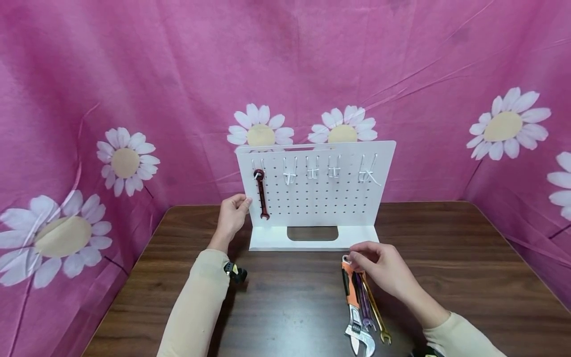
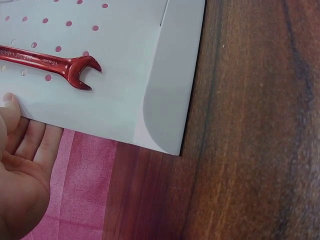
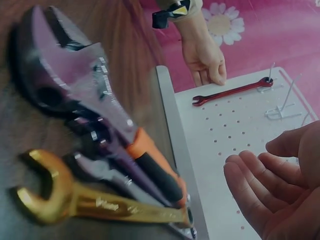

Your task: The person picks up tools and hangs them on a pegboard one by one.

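A white pegboard (image 1: 312, 198) stands upright on the table. My left hand (image 1: 233, 216) grips its left edge, thumb on the front and fingers behind. A red combination wrench (image 1: 262, 196) hangs from the leftmost hook, its open end down. Over the handle ends of the tools on the table hovers my right hand (image 1: 387, 265), fingers loosely bent and nothing visible between them (image 3: 270, 185). Those tools are an adjustable wrench (image 1: 352, 297) with an orange and black handle, purple wrench metal (image 1: 365, 302) beside it, and a gold wrench (image 1: 376, 310). They lie close together, jaw ends toward me.
Several white wire hooks (image 1: 312, 168) without tools line the board's upper part. The board's base has an oblong cutout. Behind the brown wooden table (image 1: 276, 297) hangs a pink cloth (image 1: 285, 59) with daisies.
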Tool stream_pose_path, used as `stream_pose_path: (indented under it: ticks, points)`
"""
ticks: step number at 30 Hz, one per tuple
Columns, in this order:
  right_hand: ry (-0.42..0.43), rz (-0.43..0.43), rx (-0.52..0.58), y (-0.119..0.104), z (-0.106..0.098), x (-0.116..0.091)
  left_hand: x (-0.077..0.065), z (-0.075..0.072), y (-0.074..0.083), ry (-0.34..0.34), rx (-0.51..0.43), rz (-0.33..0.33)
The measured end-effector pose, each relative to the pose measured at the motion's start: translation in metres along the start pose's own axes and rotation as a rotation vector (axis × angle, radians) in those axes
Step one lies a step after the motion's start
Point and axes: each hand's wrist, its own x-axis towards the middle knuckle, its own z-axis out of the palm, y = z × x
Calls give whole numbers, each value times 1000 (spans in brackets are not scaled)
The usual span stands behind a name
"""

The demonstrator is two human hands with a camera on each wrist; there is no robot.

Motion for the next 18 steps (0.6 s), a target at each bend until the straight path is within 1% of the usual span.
stream_pose_path:
  ticks: [9,15,18]
  points:
    - [-12,31,-4,14,-2,-14,-1,-1,0,-1,-5,10]
    - [-6,61,-46,22,-4,-23,-1,-1,1,-4,11,9]
    - [-27,66,-26,26,-6,-27,-1,0,1,-3,4,12]
